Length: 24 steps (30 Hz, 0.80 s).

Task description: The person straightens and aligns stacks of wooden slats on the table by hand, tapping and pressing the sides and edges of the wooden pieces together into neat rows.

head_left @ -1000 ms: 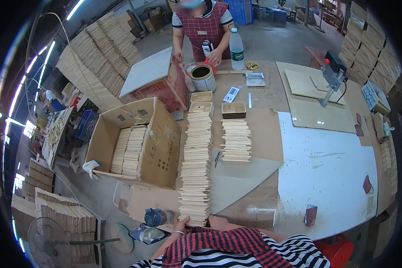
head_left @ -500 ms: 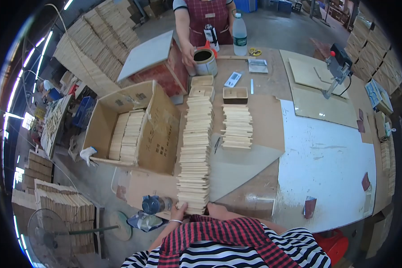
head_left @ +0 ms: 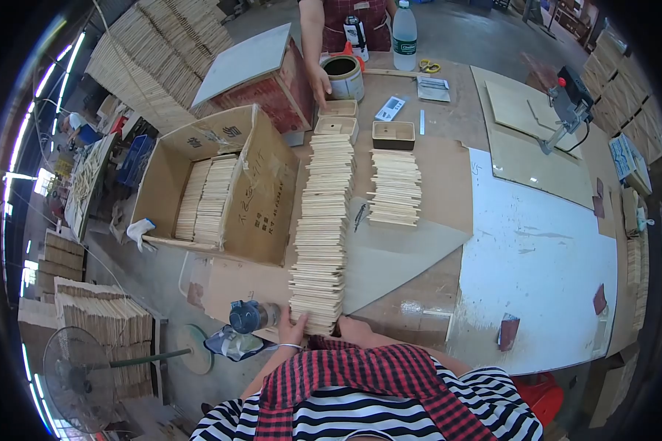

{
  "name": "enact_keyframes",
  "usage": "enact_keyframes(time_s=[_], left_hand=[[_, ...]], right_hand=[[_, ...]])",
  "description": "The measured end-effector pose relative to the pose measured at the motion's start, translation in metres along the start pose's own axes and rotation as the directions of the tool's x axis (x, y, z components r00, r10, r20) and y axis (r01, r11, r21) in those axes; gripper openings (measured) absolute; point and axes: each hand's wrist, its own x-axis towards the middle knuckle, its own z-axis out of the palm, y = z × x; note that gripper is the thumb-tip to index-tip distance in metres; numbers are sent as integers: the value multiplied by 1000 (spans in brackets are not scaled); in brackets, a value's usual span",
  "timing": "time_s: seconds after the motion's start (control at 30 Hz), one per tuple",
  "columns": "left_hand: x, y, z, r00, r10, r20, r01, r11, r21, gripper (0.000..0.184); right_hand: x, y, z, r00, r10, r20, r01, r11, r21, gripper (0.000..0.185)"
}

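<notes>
A long row of thin pale wooden strips (head_left: 320, 228), packed side by side, runs up the table away from me. My left hand (head_left: 293, 328) is against the left side of its near end, fingers and thumb closed on the strips. At the right corner of that end, my right hand (head_left: 354, 331) is curled against the row, its fingertips partly hidden. At the far end stand small wooden boxes (head_left: 336, 126). A shorter group of strips (head_left: 395, 187) lies to the right, with a dark-sided box (head_left: 393, 135) at its far end.
Left stands a cardboard box (head_left: 268, 191) holding more strips; nearer is a dark-lidded jar (head_left: 254, 316). Across the table are a co-worker's hand (head_left: 320, 84), a can (head_left: 343, 77) and a water bottle (head_left: 404, 40). A white board (head_left: 541, 257) and clamp stand (head_left: 563, 128) are right.
The view has tilted down slightly, so the table sits higher in frame. The co-worker's hand has moved from beside the can toward the far small box. My hands stay at the row's near end.
</notes>
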Motion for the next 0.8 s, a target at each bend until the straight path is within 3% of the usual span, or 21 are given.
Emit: enact_keyframes(time_s=[0.1, 0.27, 0.53, 0.63, 0.8], left_hand=[[6, -5, 1, 997, -61, 55, 65, 996, -65, 72], [6, -8, -3, 997, 14, 75, -15, 1000, 13, 73], [-8, 2, -17, 987, 52, 149, -67, 993, 101, 96], [-11, 2, -25, 984, 36, 173, -82, 960, 268, 110], [-16, -16, -31, 966, 77, 247, -133, 967, 218, 117]], right_hand=[[4, 9, 9, 1000, -2, -17, 2, 1000, 12, 72], [13, 25, 21, 998, -38, -40, 40, 998, 47, 69], [1, 9, 2, 1000, -21, 13, 20, 1000, 23, 53], [8, 19, 12, 1000, -22, 6, 22, 1000, 7, 51], [7, 16, 10, 999, -15, 39, 16, 999, -32, 43]])
